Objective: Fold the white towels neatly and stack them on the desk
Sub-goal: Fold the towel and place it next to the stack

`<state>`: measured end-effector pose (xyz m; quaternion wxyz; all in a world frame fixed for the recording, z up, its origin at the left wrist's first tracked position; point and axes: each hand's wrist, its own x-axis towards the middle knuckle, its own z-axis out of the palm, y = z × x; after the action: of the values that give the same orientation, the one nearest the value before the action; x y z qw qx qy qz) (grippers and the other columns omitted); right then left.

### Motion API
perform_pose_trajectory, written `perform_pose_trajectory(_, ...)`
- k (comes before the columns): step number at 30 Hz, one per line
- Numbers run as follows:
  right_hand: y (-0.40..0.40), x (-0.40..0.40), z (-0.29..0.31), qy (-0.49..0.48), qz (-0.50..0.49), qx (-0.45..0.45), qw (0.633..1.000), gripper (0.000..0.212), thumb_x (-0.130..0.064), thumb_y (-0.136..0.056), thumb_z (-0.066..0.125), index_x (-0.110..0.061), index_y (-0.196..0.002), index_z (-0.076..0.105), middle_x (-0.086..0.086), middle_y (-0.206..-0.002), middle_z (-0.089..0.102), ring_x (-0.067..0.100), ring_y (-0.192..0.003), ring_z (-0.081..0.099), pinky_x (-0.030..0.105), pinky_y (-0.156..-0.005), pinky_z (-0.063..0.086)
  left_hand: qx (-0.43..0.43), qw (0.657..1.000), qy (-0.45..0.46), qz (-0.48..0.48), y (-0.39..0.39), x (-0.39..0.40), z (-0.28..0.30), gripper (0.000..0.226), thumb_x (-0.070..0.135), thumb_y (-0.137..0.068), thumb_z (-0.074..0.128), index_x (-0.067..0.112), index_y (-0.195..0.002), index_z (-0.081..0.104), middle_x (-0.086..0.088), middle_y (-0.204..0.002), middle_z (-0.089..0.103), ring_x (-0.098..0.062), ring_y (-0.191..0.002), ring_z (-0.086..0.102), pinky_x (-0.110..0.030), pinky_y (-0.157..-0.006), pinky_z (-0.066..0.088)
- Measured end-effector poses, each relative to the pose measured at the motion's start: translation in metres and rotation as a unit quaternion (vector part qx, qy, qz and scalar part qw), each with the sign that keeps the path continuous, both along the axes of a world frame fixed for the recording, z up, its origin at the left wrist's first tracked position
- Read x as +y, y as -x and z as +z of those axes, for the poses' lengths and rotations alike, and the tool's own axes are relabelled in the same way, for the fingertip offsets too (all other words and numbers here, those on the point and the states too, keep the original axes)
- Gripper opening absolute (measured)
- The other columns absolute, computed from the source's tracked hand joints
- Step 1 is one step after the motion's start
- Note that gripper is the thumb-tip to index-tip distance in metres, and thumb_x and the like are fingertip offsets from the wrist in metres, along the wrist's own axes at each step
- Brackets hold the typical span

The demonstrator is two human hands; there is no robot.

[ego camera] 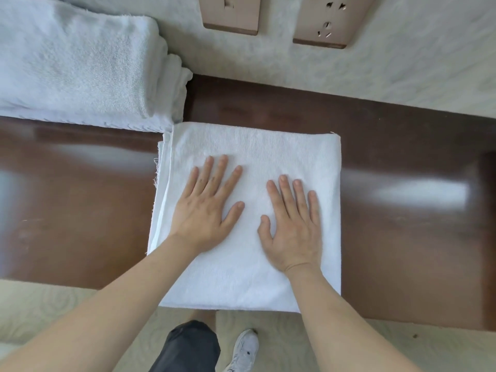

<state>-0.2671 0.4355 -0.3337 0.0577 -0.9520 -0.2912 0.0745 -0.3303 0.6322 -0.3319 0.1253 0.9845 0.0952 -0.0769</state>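
A white towel point(257, 146) folded into a rectangle lies flat in the middle of the dark wooden desk point(80, 200), its near edge hanging slightly over the desk's front. My left hand point(206, 208) rests palm down on the towel's left half, fingers spread. On the right half my right hand point(292, 226) lies flat in the same way. Neither hand grips the cloth. A stack of folded white towels point(77, 65) sits at the desk's back left, just touching the flat towel's far left corner.
Two beige wall sockets point(230, 14) point(330, 20) are on the pale wall behind the desk. Glossy desk surface extends to both sides of the towel. Below the front edge I see pale patterned floor, a dark trouser leg and a grey shoe point(245, 350).
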Motion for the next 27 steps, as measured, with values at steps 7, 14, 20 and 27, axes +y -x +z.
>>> perform_pose_trajectory(7, 0.001, -0.001, -0.002, -0.004, -0.001, -0.006, 1.0, 0.066, -0.044, -0.098, 0.027, -0.024, -0.161, 0.019, -0.001, -0.169, 0.01, 0.021, -0.156, 0.002, 0.047, -0.126, 0.006, 0.027, 0.993, -0.039, 0.111, 0.072, 0.022, 0.012, 0.069, 0.061, -0.1, 0.017, 0.03, -0.161, 0.008, 0.002, -0.169, -0.004, -0.024, -0.154, -0.012, -0.047, -0.125, -0.002)
perform_pose_trajectory(14, 0.002, -0.001, -0.002, -0.028, -0.007, -0.011, 1.0, 0.064, -0.042, -0.099, 0.024, -0.024, -0.16, 0.023, -0.001, -0.168, 0.014, 0.02, -0.156, 0.004, 0.046, -0.126, 0.005, -0.036, 0.999, 0.004, 0.032, 0.067, -0.081, 0.002, 0.065, 0.055, -0.101, 0.032, 0.029, -0.159, 0.021, -0.002, -0.168, 0.01, -0.022, -0.155, 0.002, -0.047, -0.125, 0.011)
perform_pose_trajectory(20, 0.002, 0.0, 0.0, -0.024, -0.002, -0.01, 1.0, 0.065, -0.043, -0.099, 0.021, -0.024, -0.161, 0.02, -0.001, -0.168, 0.011, 0.02, -0.156, 0.002, 0.046, -0.126, 0.004, -0.018, 0.995, -0.05, 0.084, 0.088, -0.033, -0.004, 0.068, 0.058, -0.098, 0.029, 0.032, -0.16, 0.016, 0.003, -0.169, 0.006, -0.02, -0.155, 0.002, -0.044, -0.126, 0.006)
perform_pose_trajectory(27, 0.001, -0.001, 0.0, -0.02, -0.005, 0.007, 1.0, 0.062, -0.043, -0.101, 0.019, -0.026, -0.161, 0.015, -0.004, -0.169, 0.007, 0.017, -0.156, -0.003, 0.044, -0.126, -0.001, -0.033, 0.995, 0.029, 0.085, 0.038, -0.083, 0.006, 0.069, 0.06, -0.099, 0.022, 0.028, -0.16, 0.017, -0.001, -0.168, 0.006, -0.023, -0.155, -0.003, -0.044, -0.126, 0.0)
